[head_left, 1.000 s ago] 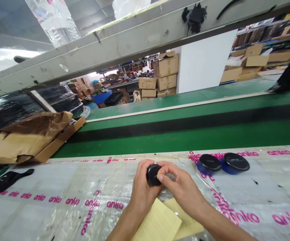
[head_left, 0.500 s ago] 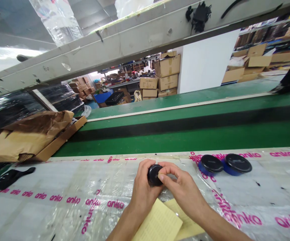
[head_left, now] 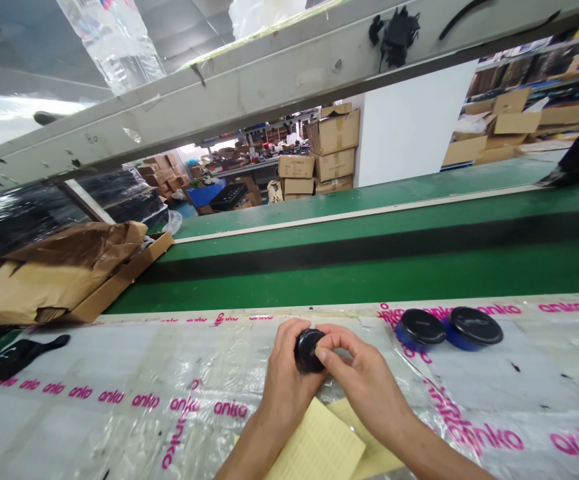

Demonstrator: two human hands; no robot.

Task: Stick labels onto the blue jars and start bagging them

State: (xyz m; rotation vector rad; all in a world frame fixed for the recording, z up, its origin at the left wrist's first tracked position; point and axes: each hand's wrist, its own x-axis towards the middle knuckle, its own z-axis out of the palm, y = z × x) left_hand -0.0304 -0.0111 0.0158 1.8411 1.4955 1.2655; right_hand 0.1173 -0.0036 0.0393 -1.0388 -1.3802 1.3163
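My left hand (head_left: pixel 289 360) is wrapped round a small round black object (head_left: pixel 309 350), its dark flat face turned up towards me. At the right side of that face, my right hand (head_left: pixel 354 367) has thumb and forefinger pinched together and touching it. Whatever lies between those fingertips is too small to make out. Beneath my wrists lie pale yellow sheets (head_left: pixel 319 443) with rows of small print or labels. Further right on the table stand two round pieces with black tops and blue sides, a left one (head_left: pixel 422 327) and a larger right one (head_left: pixel 475 327).
Clear plastic with pink lettering covers the table (head_left: pixel 134 373). Beyond it runs a green conveyor belt (head_left: pixel 319 280). On the left are an open carton with brown paper (head_left: pixel 84 267) and a black strap-like item (head_left: pixel 24 357). A grey beam (head_left: pixel 249 73) crosses overhead.
Hardly anything differs. Both hands keep their hold at the round black object, with only a very slight shift of the fingers and the right forearm.
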